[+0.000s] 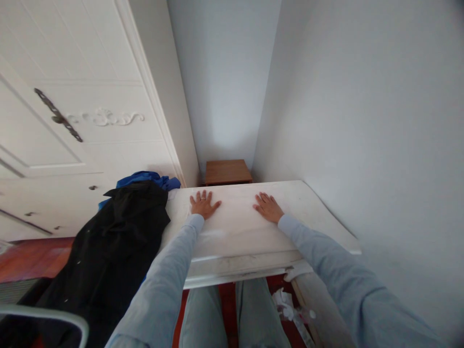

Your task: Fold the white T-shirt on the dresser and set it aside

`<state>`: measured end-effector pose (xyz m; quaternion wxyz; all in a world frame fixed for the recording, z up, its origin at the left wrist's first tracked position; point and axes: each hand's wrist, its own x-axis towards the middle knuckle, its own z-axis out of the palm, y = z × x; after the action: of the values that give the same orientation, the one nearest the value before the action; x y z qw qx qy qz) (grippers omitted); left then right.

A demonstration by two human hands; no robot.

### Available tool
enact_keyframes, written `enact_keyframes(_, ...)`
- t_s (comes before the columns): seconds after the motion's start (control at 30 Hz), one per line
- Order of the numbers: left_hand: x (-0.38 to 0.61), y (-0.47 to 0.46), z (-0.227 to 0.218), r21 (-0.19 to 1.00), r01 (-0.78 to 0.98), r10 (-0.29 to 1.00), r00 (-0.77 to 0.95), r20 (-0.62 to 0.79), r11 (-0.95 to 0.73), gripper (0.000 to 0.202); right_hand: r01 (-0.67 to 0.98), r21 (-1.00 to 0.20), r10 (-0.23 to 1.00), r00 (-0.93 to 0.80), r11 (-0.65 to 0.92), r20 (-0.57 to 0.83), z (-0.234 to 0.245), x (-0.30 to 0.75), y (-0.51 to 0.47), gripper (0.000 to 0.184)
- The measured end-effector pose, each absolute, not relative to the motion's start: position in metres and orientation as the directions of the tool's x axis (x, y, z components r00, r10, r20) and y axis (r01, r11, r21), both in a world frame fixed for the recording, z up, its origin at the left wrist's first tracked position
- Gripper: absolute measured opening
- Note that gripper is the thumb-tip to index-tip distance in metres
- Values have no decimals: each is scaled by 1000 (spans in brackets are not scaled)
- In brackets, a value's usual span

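Observation:
Both palms rest on a white tabletop (232,237) in front of me. My left hand (204,205) lies flat with its fingers spread, a ring on one finger, near the table's left part. On the right part, my right hand (268,208) also presses flat, its fingers stretched out and a little closer together. Neither hand holds anything. Just left of my left hand, a black garment (119,241) with small buttons hangs over the table's left end. Blue cloth (147,180) is bunched behind it.
A white wardrobe (90,87) with carved trim stands on the left. A brown wooden box-shaped piece (228,171) sits in the corner beyond the table. A grey wall (369,121) runs close along the right. Crumpled white paper (284,304) lies below, beside my legs.

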<state>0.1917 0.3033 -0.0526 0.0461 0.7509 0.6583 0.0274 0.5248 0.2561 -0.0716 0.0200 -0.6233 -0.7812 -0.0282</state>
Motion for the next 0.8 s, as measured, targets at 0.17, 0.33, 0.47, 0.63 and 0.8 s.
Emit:
enact_keyframes(0.17, 189, 304, -48, 139, 979, 989, 147, 22, -148, 77, 977, 33, 975, -213, 211, 66, -75, 576, 194, 74)
enact_keyframes(0.33, 181, 301, -33, 231, 961, 981, 117, 156, -151, 62, 992, 56, 993, -112, 110, 39, -68, 629, 147, 75)
enact_keyframes(0.47, 184, 262, -26, 234, 945, 960, 181, 212, -229, 61, 997, 40, 992, -77, 73, 99, -57, 637, 124, 77)
enact_keyframes(0.63, 211, 166, -36, 160, 722, 737, 640, 217, -673, 72, 933, -37, 917, -344, 359, 202, -46, 562, 112, 75)
enact_keyframes(0.8, 217, 104, -50, 97, 610, 618, 774, 138, -786, 73, 741, -34, 735, -659, 671, 159, -63, 491, 98, 74)
